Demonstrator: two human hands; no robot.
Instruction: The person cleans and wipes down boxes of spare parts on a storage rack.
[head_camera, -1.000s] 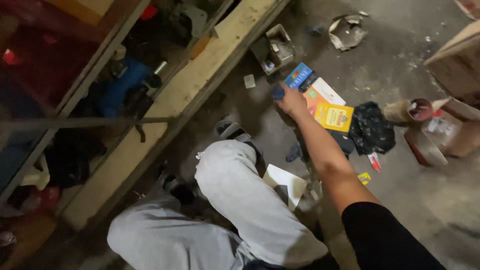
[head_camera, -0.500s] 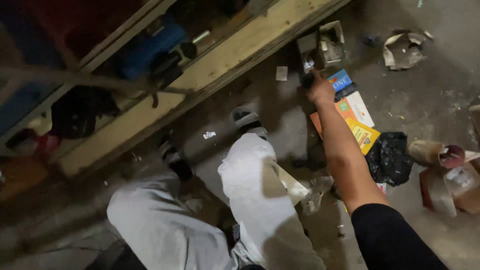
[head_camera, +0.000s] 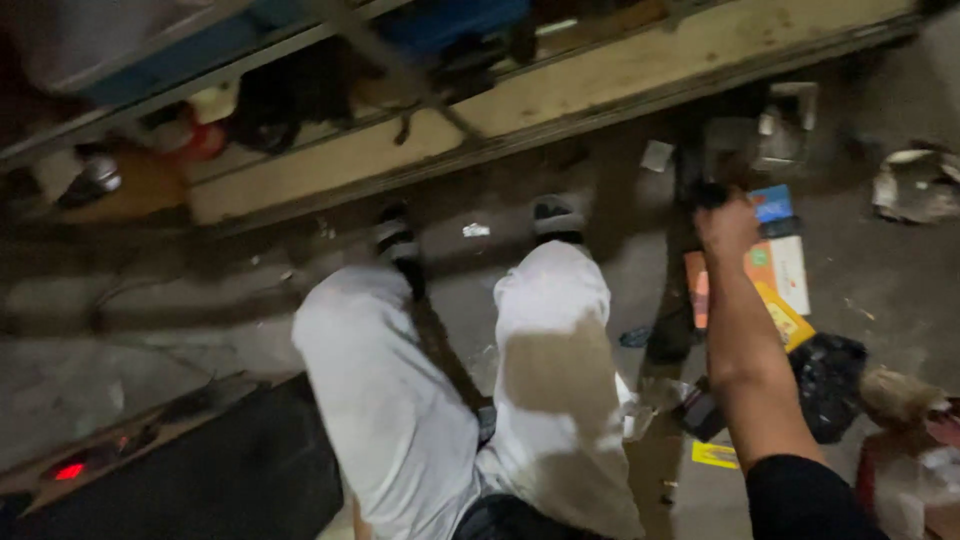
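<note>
My right hand (head_camera: 727, 226) is stretched forward over the concrete floor, its fingers curled and blurred. A dark patch sits at the fingertips, and I cannot tell whether it is a held object or shadow. Just right of the hand lie flat packets: a blue one (head_camera: 771, 203), a white one (head_camera: 795, 272) and an orange and yellow one (head_camera: 770, 300). Beyond the hand stands a small open cardboard box (head_camera: 775, 135). My legs in light grey trousers (head_camera: 550, 350) stretch forward, with my feet (head_camera: 556, 217) in striped socks. My left hand is out of view.
A long wooden shelf plank (head_camera: 560, 110) runs across the top, with bags and tools behind it. A black plastic bag (head_camera: 830, 385) and crumpled wrappers (head_camera: 915, 185) lie at the right. A black case with a red light (head_camera: 200, 470) sits at the lower left.
The view has swung left and down, so the shelf now runs across the top. My right hand has stayed by the blue packet and small box, and my legs have moved to mid-frame.
</note>
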